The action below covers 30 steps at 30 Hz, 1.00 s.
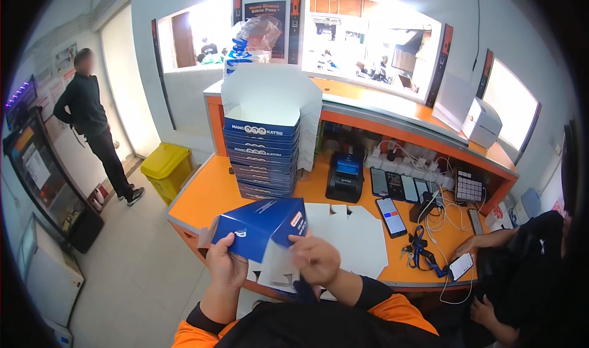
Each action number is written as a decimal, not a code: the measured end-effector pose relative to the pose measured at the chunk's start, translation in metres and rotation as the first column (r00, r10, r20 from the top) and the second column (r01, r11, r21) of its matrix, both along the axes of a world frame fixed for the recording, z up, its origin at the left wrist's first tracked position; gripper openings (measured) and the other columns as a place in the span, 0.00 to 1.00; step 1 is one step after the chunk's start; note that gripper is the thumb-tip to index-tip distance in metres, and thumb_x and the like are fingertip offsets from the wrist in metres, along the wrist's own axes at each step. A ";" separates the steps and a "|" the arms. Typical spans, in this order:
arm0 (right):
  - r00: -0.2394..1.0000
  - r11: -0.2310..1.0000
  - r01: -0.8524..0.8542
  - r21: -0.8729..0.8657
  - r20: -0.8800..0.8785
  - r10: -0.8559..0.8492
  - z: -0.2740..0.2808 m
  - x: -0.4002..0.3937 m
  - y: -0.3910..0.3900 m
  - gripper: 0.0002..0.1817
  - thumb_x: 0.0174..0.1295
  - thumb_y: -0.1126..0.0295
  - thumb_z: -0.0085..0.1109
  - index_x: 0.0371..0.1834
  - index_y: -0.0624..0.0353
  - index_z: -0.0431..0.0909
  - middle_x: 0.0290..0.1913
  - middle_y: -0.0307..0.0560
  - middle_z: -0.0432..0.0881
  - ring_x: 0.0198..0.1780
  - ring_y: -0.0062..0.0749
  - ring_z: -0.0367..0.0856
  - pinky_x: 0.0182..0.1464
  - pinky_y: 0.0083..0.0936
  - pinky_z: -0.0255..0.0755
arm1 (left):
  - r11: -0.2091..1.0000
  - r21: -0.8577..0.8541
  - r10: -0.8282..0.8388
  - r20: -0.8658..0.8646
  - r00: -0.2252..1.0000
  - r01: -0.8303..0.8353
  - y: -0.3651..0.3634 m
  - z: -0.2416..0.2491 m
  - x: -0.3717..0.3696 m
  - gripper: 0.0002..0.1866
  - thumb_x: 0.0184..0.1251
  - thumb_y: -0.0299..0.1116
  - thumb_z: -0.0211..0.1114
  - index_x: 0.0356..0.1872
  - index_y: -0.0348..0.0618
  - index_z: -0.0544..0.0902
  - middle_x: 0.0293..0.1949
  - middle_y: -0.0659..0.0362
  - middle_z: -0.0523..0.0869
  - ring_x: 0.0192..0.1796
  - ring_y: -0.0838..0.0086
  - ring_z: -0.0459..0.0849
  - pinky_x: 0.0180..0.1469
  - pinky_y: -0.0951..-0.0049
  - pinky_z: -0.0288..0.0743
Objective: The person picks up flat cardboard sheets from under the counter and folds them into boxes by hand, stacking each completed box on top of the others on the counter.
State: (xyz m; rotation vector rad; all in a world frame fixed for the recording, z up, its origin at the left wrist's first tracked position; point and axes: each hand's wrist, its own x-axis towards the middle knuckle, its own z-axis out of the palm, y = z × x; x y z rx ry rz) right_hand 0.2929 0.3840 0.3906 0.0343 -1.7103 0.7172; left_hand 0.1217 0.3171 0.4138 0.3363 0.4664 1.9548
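A partly folded blue cardboard food box is in front of me, its side panels raised. My left hand grips its near left side, thumb on the blue outer face. At the near right corner, my right hand has its fingers closed on the box's edge, slightly blurred. Flat unfolded box sheets, white side up, lie on the orange counter under and beside the hands. Just beyond stands a tall stack of folded blue boxes with white lids raised.
To the right are a black receipt printer, several phones, tangled cables and a lanyard with keys. A seated person holds a phone at the right. Another person stands left, near a yellow bin.
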 end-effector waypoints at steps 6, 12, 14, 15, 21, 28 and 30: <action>0.981 0.979 0.191 0.068 0.021 -0.193 0.023 0.001 -0.007 0.09 0.47 0.80 0.62 0.27 0.63 0.71 0.43 0.56 0.76 0.47 0.43 0.76 0.55 0.41 0.69 | 0.955 0.123 0.296 -0.452 0.842 -0.270 0.002 -0.016 0.024 0.28 0.57 0.20 0.55 0.60 0.41 0.60 0.46 0.52 0.76 0.41 0.71 0.81 0.30 0.78 0.80; 0.914 0.874 0.332 0.356 0.108 -0.391 0.022 -0.006 0.000 0.10 0.40 0.75 0.67 0.18 0.59 0.72 0.50 0.55 0.75 0.55 0.51 0.71 0.57 0.43 0.66 | 0.850 0.475 0.496 -0.868 0.038 -0.227 0.003 -0.005 0.018 0.17 0.58 0.18 0.55 0.50 0.36 0.71 0.46 0.53 0.76 0.43 0.69 0.78 0.44 0.71 0.74; 0.923 0.907 0.312 0.283 0.136 -0.360 0.018 -0.009 0.006 0.10 0.39 0.75 0.68 0.18 0.59 0.73 0.51 0.55 0.74 0.55 0.51 0.70 0.59 0.42 0.65 | 0.927 0.369 0.361 -0.843 0.398 -0.060 0.002 0.012 0.026 0.14 0.58 0.21 0.57 0.47 0.35 0.73 0.46 0.55 0.77 0.45 0.72 0.77 0.46 0.73 0.72; 0.935 0.934 0.271 0.234 0.168 -0.314 0.016 -0.007 0.007 0.09 0.40 0.77 0.68 0.17 0.61 0.74 0.52 0.56 0.72 0.56 0.51 0.70 0.62 0.41 0.62 | 0.950 0.310 0.239 -0.780 0.578 0.025 0.007 0.002 0.023 0.15 0.58 0.21 0.58 0.47 0.35 0.73 0.45 0.56 0.78 0.46 0.72 0.77 0.47 0.74 0.71; 0.982 0.986 0.164 0.015 -0.096 -0.162 0.008 -0.014 -0.001 0.08 0.46 0.80 0.65 0.22 0.63 0.73 0.46 0.60 0.74 0.55 0.49 0.72 0.59 0.41 0.65 | 0.974 0.222 0.048 -0.388 0.920 0.043 0.022 -0.015 0.015 0.18 0.63 0.28 0.56 0.53 0.38 0.68 0.47 0.54 0.78 0.49 0.66 0.78 0.53 0.66 0.73; 0.977 0.979 -0.144 -0.147 -0.176 0.118 0.022 -0.010 -0.003 0.09 0.54 0.84 0.54 0.27 0.62 0.64 0.44 0.63 0.74 0.50 0.47 0.76 0.56 0.47 0.66 | 0.953 0.294 0.019 -0.306 0.952 0.076 0.031 0.007 -0.017 0.16 0.64 0.31 0.56 0.51 0.38 0.70 0.47 0.57 0.78 0.50 0.69 0.78 0.52 0.66 0.74; 0.984 0.999 -0.049 0.008 -0.173 0.049 0.031 -0.016 0.002 0.11 0.50 0.82 0.59 0.26 0.61 0.65 0.46 0.62 0.75 0.52 0.52 0.75 0.57 0.49 0.64 | 0.951 0.296 0.241 -0.519 0.820 -0.091 0.030 0.000 -0.014 0.18 0.63 0.31 0.58 0.52 0.37 0.68 0.48 0.55 0.76 0.49 0.68 0.77 0.52 0.66 0.74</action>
